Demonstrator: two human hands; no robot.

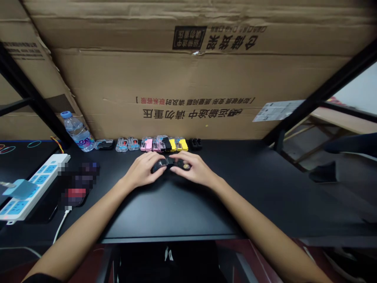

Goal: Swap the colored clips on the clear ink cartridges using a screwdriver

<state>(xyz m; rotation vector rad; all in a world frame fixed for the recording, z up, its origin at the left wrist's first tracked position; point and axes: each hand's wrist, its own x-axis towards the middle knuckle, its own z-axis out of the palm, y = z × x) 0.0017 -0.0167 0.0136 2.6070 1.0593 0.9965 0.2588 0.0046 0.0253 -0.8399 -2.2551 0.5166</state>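
My left hand (144, 169) and my right hand (193, 169) meet over a small black object (165, 162) on the black desk (182, 204). Fingers of both hands curl round its ends, so both are closed on it. It looks like a small dark toy car, but most of it is hidden by my fingers. Just behind my hands, a row of small items lies along the desk's back edge: clear ones (127, 144), pink ones (150, 144), yellow ones (178, 144) and a black one (195, 143).
A big cardboard sheet (188, 78) stands behind the desk. A water bottle (77, 131) leans at the back left. A white-and-blue power strip (31, 186) and a blurred-out object (77, 184) lie at the left. Black frame bars (321, 92) rise at the right.
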